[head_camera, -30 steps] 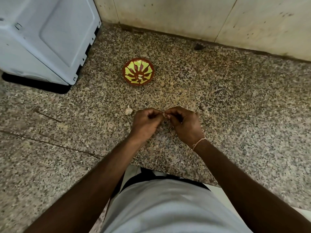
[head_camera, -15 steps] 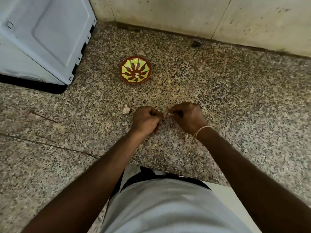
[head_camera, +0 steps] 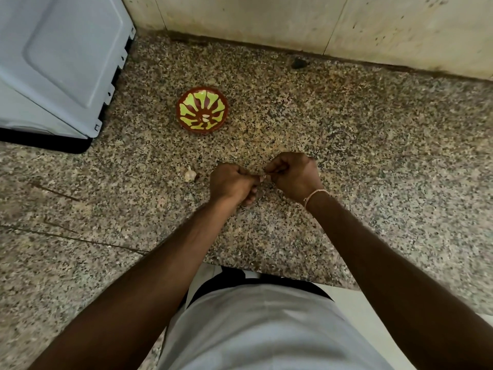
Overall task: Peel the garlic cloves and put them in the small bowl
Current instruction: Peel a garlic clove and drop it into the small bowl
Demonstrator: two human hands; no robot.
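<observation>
Both hands were raised just above the speckled granite counter (head_camera: 346, 156), near the centre of the view. The left hand (head_camera: 230, 182) was curled, with thumb and fingertips pinching a small pale garlic clove (head_camera: 262, 178). The right hand (head_camera: 294, 173), at 3 o'clock of the left, was also curled, and its fingertips met the same clove from the other side. How much skin remained on that clove could not be told; it was mostly hidden between the fingers. A thin band (head_camera: 316, 194) circled the right wrist.

A second garlic piece (head_camera: 190, 174), still in its skin, lay on the counter at 9 o'clock of the left hand, near it but apart. The small bowl (head_camera: 186, 102), red-brown with yellow-green markings, stood at 11 o'clock of the hands, well apart, and held one pale peeled clove (head_camera: 206, 118). A grey appliance (head_camera: 61, 65) stood at 10 o'clock, against the wall (head_camera: 266, 17).
</observation>
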